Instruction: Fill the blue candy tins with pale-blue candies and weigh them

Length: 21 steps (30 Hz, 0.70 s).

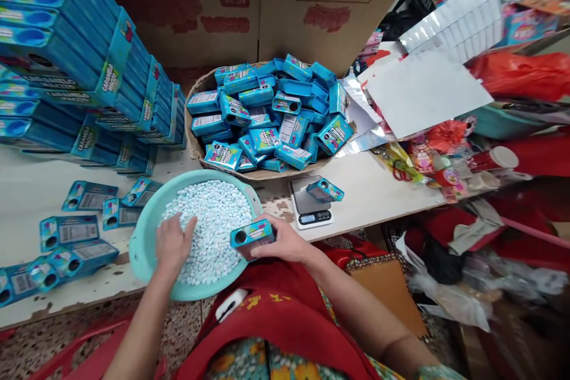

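Note:
A turquoise plastic basin holds many small pale candies. Over its left side, my left hand reaches down among the candies, thumb spread from the fingers, whose tips are partly hidden. My right hand grips a small blue candy box at the basin's right rim; a dark round hole shows at the box's end. Just beyond that hand, a digital kitchen scale with a lit display bears another blue box, tilted over its right edge.
Behind the basin, a cut-down cardboard box is heaped with blue candy boxes. Tall stacks of blue packs stand at the left, with several loose boxes in front. A large carton blocks the back. Paper sheets and clutter lie right.

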Motion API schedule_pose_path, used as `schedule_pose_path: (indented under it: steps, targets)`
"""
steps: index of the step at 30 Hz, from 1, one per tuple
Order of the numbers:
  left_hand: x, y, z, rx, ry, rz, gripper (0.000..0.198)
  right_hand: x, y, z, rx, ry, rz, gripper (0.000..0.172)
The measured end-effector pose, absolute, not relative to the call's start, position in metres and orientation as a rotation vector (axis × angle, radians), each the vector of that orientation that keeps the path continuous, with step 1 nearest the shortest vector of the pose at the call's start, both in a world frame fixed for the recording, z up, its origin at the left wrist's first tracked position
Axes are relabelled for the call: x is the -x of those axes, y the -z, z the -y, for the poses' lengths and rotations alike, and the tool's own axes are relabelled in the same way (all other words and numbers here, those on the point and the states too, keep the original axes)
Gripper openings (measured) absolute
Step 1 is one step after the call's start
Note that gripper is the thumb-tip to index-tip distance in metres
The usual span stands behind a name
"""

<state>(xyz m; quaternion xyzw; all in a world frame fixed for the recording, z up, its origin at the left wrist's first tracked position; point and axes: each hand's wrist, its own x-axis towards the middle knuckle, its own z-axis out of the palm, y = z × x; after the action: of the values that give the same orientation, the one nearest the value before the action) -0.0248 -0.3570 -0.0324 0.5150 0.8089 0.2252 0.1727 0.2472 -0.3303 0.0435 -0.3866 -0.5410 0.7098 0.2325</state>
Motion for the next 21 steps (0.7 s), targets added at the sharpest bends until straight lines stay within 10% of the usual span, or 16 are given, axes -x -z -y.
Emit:
schedule_pose_path:
  steps: [5, 21]
  targets:
    - [0.001, 0.069, 0.352, -1.346, -0.444, -2.418, 0.058, -0.253, -0.030, 0.331, 1.217, -1.719, 1.327, 0.044]
    - [-0.012, -0.041, 0.349, -0.121, -1.695, -1.034, 0.026, -0.180, -0.051, 0.316, 1.038, -0.965, 2.166, 0.031]
